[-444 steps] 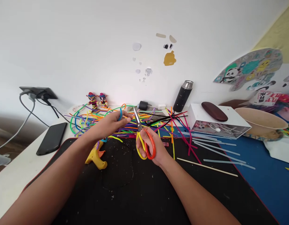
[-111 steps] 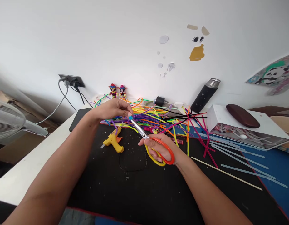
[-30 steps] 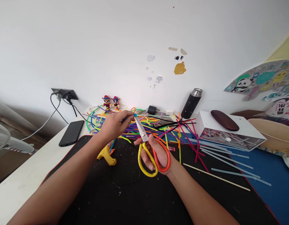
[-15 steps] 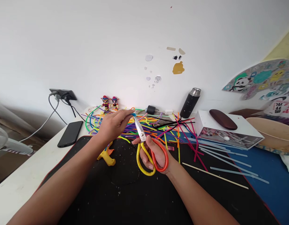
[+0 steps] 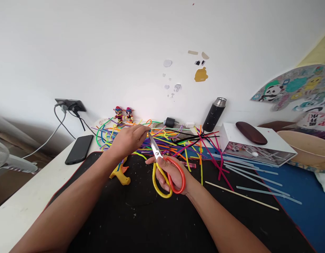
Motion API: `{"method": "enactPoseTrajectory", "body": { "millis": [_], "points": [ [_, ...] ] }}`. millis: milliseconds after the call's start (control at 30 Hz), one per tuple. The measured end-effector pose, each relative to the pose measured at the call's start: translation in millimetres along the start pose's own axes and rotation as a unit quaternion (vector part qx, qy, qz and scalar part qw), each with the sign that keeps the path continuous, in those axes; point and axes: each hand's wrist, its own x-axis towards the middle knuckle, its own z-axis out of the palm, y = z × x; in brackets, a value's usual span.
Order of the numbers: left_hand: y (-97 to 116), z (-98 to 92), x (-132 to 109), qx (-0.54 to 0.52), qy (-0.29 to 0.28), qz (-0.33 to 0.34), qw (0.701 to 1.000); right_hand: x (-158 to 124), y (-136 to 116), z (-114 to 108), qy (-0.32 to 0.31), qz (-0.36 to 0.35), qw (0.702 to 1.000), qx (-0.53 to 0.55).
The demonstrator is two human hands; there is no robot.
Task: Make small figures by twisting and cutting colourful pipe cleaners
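Note:
My right hand [image 5: 171,173] grips a pair of scissors [image 5: 162,168] with one yellow and one orange handle loop; the blades point up and left and look closed. My left hand [image 5: 128,140] is pinched at the blade tip, its fingers pressed on something too small and hidden to name. Both hands hover over the black mat [image 5: 141,218], in front of a heap of coloured pipe cleaners [image 5: 167,138]. A yellow glue gun [image 5: 121,174] lies on the mat just below my left wrist.
A black phone [image 5: 79,149] lies at the left. Two small figurines [image 5: 123,114], a black flask [image 5: 214,114] and a white box [image 5: 257,147] with a brown case [image 5: 251,128] stand further back. Clear glue sticks [image 5: 257,177] and a wooden skewer [image 5: 241,196] lie at the right. A fan [image 5: 1,158] stands beside the desk.
The scissor blades have closed at my left fingertips, and the small blue piece seen there before no longer shows. Both hands stayed in almost the same place.

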Motion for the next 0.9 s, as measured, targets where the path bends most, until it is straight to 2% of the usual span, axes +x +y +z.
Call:
{"method": "enactPoseTrajectory", "body": {
  "millis": [67,133,200,267,333,400,467,567,900],
  "points": [
    [-6.3,1.1,0.8,-0.028,0.001,-0.040,0.999,-2.6,-1.3,6.9,-0.028,0.012,0.999,-0.016],
    [-10.1,-1.2,3.2,-0.103,0.004,-0.111,0.988,-4.4,-2.2,13.6,-0.044,0.026,0.998,-0.023],
    [-9.2,-6.4,7.0,-0.229,0.010,-0.197,0.953,-4.3,-3.0,17.0,-0.039,0.026,0.999,-0.023],
    [-3.3,-12.8,11.6,-0.365,0.009,-0.256,0.895,-2.4,-4.6,16.1,-0.002,0.007,1.000,-0.013],
    [7.1,-18.7,15.5,-0.461,0.002,-0.282,0.842,0.5,-7.3,12.0,0.061,-0.021,0.998,0.003],
    [19.9,-22.4,17.8,-0.513,-0.019,-0.298,0.805,3.6,-10.1,6.6,0.134,-0.045,0.990,0.013],
    [32.9,-22.9,18.0,-0.542,-0.053,-0.304,0.781,6.4,-11.8,1.5,0.199,-0.063,0.978,0.018],
    [48.9,-19.2,15.7,-0.559,-0.097,-0.298,0.768,9.3,-12.0,-3.1,0.254,-0.085,0.963,0.016],
    [70.1,-11.5,9.6,-0.516,-0.164,-0.277,0.794,8.4,-13.4,-5.2,0.273,-0.136,0.952,-0.031]
  ]
}}
